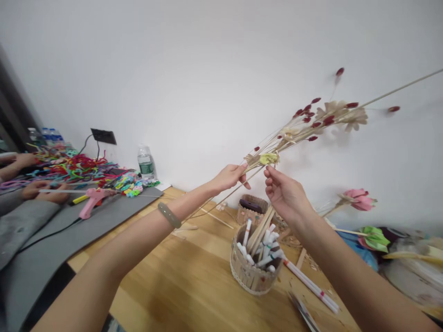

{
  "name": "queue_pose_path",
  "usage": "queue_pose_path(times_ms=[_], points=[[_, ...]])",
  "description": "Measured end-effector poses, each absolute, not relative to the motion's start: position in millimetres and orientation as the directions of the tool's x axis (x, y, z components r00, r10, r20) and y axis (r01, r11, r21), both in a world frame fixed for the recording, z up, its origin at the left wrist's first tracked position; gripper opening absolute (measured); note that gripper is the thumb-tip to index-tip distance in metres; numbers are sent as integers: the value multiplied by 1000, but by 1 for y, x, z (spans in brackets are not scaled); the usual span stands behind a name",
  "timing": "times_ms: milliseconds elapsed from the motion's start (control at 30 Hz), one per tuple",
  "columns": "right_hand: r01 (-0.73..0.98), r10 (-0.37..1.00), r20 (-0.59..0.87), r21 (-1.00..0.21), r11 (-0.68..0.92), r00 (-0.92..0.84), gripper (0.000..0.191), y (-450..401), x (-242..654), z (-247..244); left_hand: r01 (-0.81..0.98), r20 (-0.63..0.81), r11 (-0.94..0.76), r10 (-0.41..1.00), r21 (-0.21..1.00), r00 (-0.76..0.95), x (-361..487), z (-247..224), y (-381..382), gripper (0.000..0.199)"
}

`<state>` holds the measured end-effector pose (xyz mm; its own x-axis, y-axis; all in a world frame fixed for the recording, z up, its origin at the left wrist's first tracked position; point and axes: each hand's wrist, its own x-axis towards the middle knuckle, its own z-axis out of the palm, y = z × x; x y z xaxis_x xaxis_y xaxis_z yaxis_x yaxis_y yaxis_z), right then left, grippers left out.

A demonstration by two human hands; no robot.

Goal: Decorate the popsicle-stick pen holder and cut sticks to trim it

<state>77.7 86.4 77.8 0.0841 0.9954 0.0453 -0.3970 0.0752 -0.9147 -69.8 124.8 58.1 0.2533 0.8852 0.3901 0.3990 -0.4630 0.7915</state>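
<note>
My left hand is closed around the stems of a bunch of dried flowers, raised above the table and slanting up to the right. Dark red seed heads, beige petals and one long straight stalk make up the bunch. Low in it, close to my left fingers, sits a crumpled yellow-green flower. Just below that flower is my right hand, its thumb and fingers curled together in a pinch. Whatever lies between those fingertips is too small to make out.
Below my hands stands a wooden-slat pot of white markers. Scissors and loose markers lie to its right, near pink and green flowers. At left are another person's hands, a pink glue gun and a bottle.
</note>
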Motion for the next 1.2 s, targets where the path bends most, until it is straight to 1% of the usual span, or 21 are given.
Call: queue_pose_path(times_ms=[67,167,300,400,567,767,867,1033,1133,1200], points=[[-462,996,18,-885,59,92,10,86,78,78,398,389,-463,885,792,255,-68,57,126,55],[-498,993,8,-865,64,114,8,84,83,78,421,419,-473,881,774,220,-69,56,130,53],[-476,989,-5,-877,66,147,8,83,93,74,526,463,-460,876,716,137,-77,57,136,55],[-448,990,-38,-893,27,137,9,84,99,69,637,484,-413,872,651,70,-82,58,133,56],[-436,992,-122,-894,-103,16,18,78,97,67,785,531,-309,847,536,-29,-78,59,122,48],[-389,969,-176,-892,-232,-174,19,68,81,67,856,548,-232,834,461,-68,-65,58,113,44],[-329,952,-192,-906,-266,-239,18,68,73,62,861,548,-242,835,447,-50,-60,58,111,45],[-228,939,-209,-934,-274,-273,17,72,65,55,837,539,-286,842,466,-12,-54,58,110,44],[-179,942,-206,-949,-258,-265,17,74,66,52,803,526,-325,850,500,17,-55,58,110,44],[-171,956,-185,-959,-226,-226,15,75,69,51,773,512,-353,858,527,43,-57,57,111,45]])
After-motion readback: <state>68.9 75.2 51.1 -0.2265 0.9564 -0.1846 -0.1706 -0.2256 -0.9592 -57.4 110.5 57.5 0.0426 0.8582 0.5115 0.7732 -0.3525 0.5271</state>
